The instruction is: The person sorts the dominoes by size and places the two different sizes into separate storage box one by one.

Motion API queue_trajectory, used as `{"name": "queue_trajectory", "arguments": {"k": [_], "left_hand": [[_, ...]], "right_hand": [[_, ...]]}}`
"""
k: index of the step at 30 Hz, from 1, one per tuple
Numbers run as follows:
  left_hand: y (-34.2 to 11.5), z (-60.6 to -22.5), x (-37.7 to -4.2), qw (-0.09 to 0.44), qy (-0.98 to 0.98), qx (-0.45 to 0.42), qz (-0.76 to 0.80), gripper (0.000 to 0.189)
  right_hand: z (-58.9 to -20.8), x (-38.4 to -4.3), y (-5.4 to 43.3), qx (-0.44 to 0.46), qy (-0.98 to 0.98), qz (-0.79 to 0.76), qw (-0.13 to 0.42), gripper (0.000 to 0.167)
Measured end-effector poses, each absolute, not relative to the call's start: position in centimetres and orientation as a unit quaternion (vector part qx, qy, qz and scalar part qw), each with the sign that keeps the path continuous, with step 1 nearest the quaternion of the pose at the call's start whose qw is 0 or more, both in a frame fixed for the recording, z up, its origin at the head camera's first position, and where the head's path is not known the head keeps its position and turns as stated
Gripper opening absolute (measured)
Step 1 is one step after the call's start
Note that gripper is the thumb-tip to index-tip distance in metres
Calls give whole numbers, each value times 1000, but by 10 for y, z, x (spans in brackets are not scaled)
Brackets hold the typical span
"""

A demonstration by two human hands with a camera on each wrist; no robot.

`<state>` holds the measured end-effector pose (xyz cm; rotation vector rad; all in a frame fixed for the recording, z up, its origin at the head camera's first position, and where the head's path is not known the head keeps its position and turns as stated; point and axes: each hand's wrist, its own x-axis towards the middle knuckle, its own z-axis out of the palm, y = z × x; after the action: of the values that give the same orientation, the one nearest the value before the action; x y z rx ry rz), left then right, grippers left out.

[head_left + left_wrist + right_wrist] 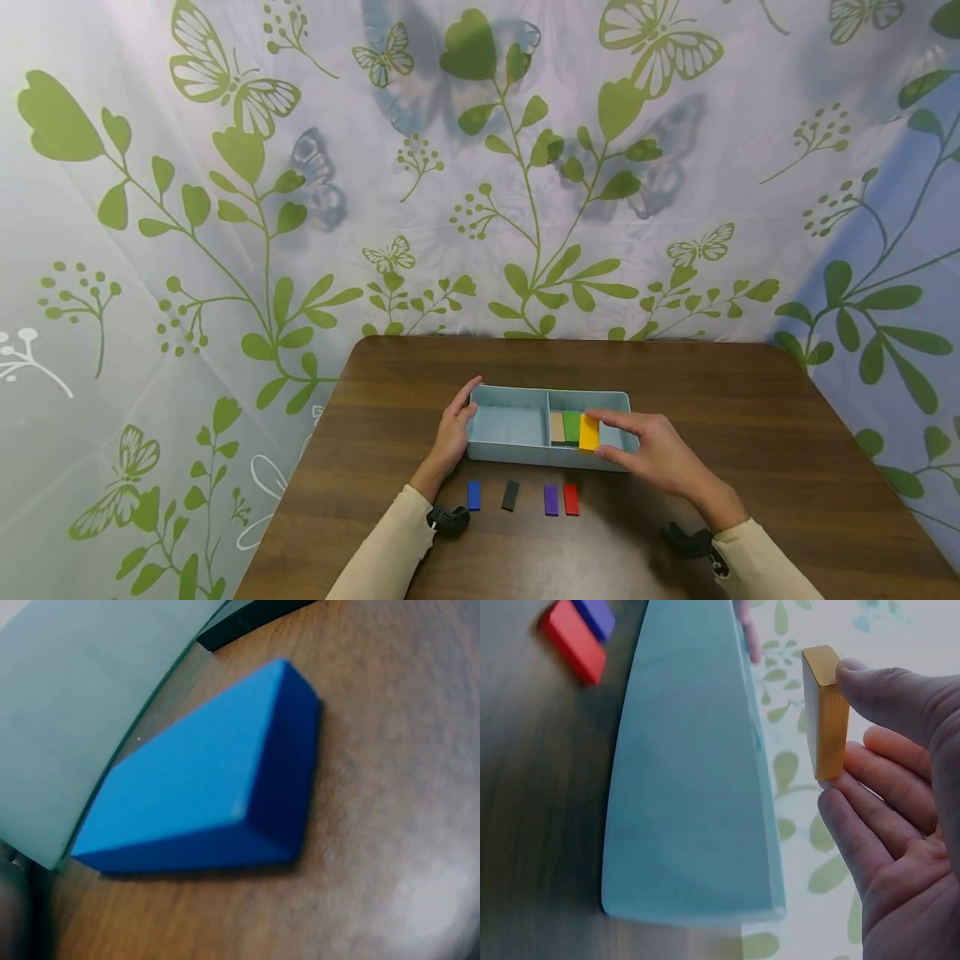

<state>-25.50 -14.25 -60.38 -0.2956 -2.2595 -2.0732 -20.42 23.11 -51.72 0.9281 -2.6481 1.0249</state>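
Observation:
My right hand (pixel 660 450) pinches a yellow rectangular block (pixel 588 433) between thumb and fingertips, over the right compartment of a light blue divided box (pixel 510 452). In the right wrist view the yellow block (pixel 832 724) stands on end above the box's rim, thumb on one end and fingers on the other. Inside that compartment, a tan block (pixel 557 427) and a green block (pixel 572 426) lie side by side against the divider. My left hand (pixel 451 435) rests at the box's left end, its fingers extended along the outside wall.
In front of the box on the brown wooden table (pixel 750 417) lie a blue block (pixel 474 495), a black block (pixel 510 496), a purple block (pixel 551 500) and a red block (pixel 572 500). Behind the table hangs a curtain (pixel 420 250) with green leaves and butterflies.

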Motion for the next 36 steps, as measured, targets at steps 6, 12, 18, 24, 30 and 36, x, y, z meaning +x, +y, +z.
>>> {"name": "queue_trajectory", "arguments": {"k": [6, 12, 18, 24, 30, 36], "left_hand": [[-143, -606, -257, 31, -732, -102, -673, 52], [-145, -608, -255, 51, -740, -126, -658, 51], [-145, -608, -256, 49, -739, -124, -660, 51], [-143, -603, -256, 30, -731, -100, -675, 52], [-143, -605, -256, 32, -727, -100, -678, 52], [-142, -604, -257, 35, -727, -96, -679, 52]], "right_hand": [[-525, -220, 239, 293, -898, 322, 69, 60], [-530, -231, 243, 291, -905, 306, 50, 60], [-533, -242, 243, 301, -902, 308, 27, 59], [-535, -251, 242, 313, -902, 295, 28, 59], [-537, -257, 238, 318, -905, 284, 8, 60], [-538, -262, 234, 322, -908, 266, -15, 58]]}}
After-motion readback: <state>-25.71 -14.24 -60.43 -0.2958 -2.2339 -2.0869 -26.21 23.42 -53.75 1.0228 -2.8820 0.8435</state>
